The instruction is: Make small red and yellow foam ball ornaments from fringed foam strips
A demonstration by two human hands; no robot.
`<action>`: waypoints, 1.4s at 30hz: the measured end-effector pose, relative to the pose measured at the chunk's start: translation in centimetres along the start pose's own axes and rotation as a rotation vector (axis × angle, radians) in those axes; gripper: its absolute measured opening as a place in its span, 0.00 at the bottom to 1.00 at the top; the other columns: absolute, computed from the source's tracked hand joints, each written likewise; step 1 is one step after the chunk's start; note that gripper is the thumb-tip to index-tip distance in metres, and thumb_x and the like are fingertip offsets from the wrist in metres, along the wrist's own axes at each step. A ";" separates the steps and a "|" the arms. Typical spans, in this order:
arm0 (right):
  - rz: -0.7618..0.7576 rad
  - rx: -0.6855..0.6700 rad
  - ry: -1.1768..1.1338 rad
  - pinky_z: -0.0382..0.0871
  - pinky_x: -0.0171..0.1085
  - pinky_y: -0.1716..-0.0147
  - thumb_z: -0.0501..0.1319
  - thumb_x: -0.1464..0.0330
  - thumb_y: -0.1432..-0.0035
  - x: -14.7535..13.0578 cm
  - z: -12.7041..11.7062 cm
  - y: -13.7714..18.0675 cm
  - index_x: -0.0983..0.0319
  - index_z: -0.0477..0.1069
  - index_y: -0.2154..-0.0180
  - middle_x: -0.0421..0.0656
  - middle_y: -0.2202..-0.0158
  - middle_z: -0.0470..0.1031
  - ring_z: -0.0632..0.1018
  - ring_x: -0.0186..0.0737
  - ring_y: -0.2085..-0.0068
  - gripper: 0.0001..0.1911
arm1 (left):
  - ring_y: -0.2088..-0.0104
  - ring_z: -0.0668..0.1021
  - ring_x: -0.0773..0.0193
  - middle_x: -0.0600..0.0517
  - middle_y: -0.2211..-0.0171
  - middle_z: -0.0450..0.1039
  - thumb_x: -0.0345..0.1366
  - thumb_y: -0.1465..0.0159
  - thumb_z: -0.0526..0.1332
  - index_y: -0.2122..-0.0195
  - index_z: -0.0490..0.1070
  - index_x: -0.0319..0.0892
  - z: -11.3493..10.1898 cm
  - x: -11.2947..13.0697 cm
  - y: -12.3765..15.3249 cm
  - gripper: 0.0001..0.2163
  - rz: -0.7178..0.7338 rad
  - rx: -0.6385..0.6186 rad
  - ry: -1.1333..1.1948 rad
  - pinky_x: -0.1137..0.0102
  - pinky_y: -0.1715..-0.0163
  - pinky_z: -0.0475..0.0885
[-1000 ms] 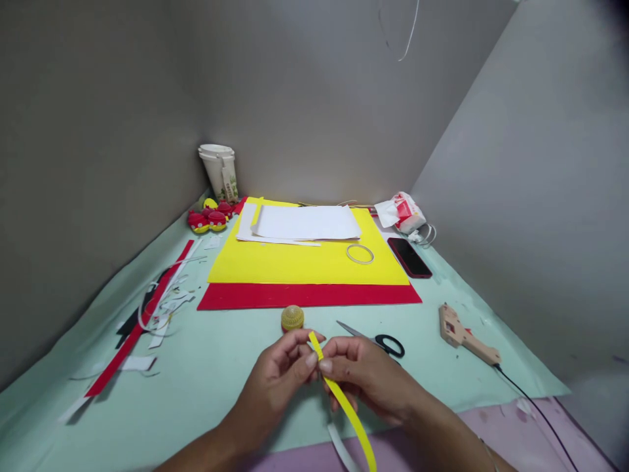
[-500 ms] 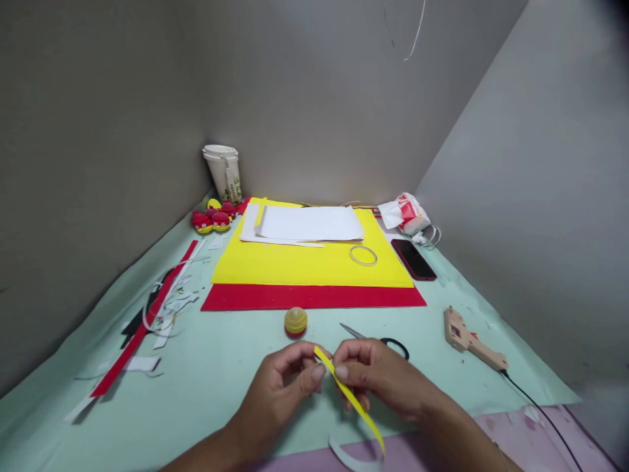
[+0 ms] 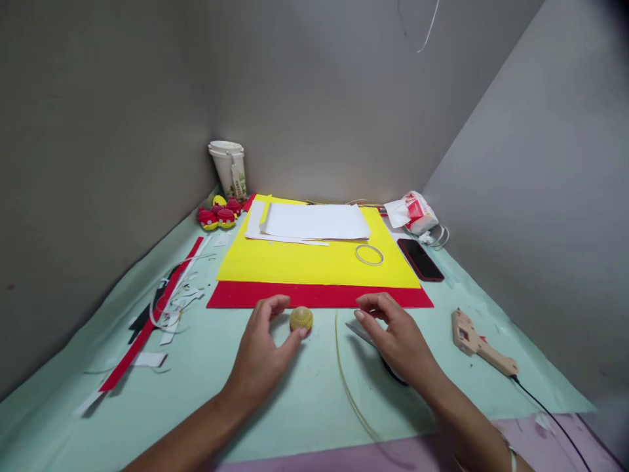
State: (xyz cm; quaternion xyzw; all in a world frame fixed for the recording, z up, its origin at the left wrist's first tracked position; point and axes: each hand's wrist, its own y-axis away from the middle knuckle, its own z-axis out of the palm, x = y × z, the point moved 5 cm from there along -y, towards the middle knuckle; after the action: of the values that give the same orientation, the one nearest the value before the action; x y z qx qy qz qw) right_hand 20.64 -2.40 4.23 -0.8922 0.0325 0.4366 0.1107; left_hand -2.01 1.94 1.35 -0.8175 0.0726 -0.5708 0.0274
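My left hand (image 3: 263,351) reaches over the mint-green table cover, thumb and fingers closing round a small yellow rolled disc (image 3: 301,318) just below the red sheet (image 3: 319,295). My right hand (image 3: 396,337) hovers with fingers loosely curled and apart, holding nothing, above the scissors (image 3: 363,333), which it partly hides. A long yellow strip (image 3: 344,373) stands on edge on the table between my hands, curving back toward me.
A yellow sheet (image 3: 314,262) with white papers (image 3: 314,221) and a thin ring (image 3: 369,254) lies on the red sheet. A phone (image 3: 420,259), glue gun (image 3: 479,341), cup (image 3: 230,167), red toys (image 3: 219,216), red strip and scraps (image 3: 157,314) surround it.
Both hands let go of the yellow strip and moved forward. The strip now lies on the table. My left hand went to the yellow disc, my right over the scissors.
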 end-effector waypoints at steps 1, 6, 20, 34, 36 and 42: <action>-0.041 0.005 0.030 0.69 0.41 0.58 0.58 0.64 0.39 -0.4 0.2 0.0 0.61 0.71 0.59 0.46 0.59 0.74 0.74 0.43 0.59 0.09 | 0.50 0.74 0.51 0.44 0.51 0.72 0.38 0.45 0.67 0.51 0.67 0.45 0.3 -0.2 0.0 0.20 0.006 -0.037 -0.025 0.56 0.49 0.67; -0.210 -0.023 0.067 0.69 0.40 0.58 0.60 0.69 0.40 -1.9 2.3 0.1 0.60 0.70 0.57 0.44 0.59 0.74 0.74 0.42 0.58 0.09 | 0.45 0.73 0.53 0.44 0.45 0.70 0.37 0.43 0.64 0.44 0.64 0.45 1.3 -1.2 -0.4 0.24 0.046 -0.125 -0.118 0.56 0.44 0.66; -0.383 -0.042 -0.012 0.68 0.42 0.53 0.61 0.74 0.41 -3.1 3.5 1.1 0.59 0.66 0.50 0.46 0.54 0.73 0.73 0.42 0.53 0.17 | 0.48 0.74 0.54 0.46 0.49 0.74 0.42 0.41 0.67 0.49 0.67 0.46 0.0 1.5 0.3 0.21 -0.077 -0.167 0.386 0.60 0.47 0.66; -0.453 -0.199 -0.139 0.67 0.44 0.47 0.65 0.74 0.47 -5.2 3.1 2.1 0.57 0.57 0.39 0.47 0.44 0.66 0.68 0.44 0.45 0.35 | 0.60 0.78 0.58 0.44 0.60 0.79 0.42 0.34 0.59 0.58 0.76 0.38 2.6 2.0 2.6 0.13 -0.583 -0.442 0.967 0.67 0.59 0.73; -0.481 -0.217 -0.134 0.65 0.44 0.46 0.65 0.75 0.47 -4.9 3.4 2.1 0.58 0.57 0.39 0.47 0.44 0.67 0.68 0.43 0.44 0.36 | 0.61 0.78 0.60 0.45 0.61 0.78 0.43 0.34 0.60 0.58 0.76 0.39 2.8 2.0 2.8 0.13 -0.591 -0.447 0.946 0.67 0.60 0.73; -0.426 -0.259 -0.159 0.66 0.41 0.49 0.65 0.76 0.47 -4.3 4.1 1.9 0.56 0.62 0.43 0.43 0.49 0.73 0.73 0.40 0.50 0.31 | 0.65 0.76 0.63 0.48 0.63 0.77 0.48 0.34 0.57 0.55 0.73 0.41 3.2 1.7 3.2 0.16 -0.540 -0.494 0.781 0.70 0.62 0.71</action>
State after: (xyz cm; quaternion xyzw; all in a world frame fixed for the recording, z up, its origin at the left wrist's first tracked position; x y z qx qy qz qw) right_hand 14.56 -3.49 4.87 -0.8485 -0.2212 0.4728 0.0872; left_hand 1.28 -1.62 1.45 -0.5160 -0.0034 -0.7851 -0.3427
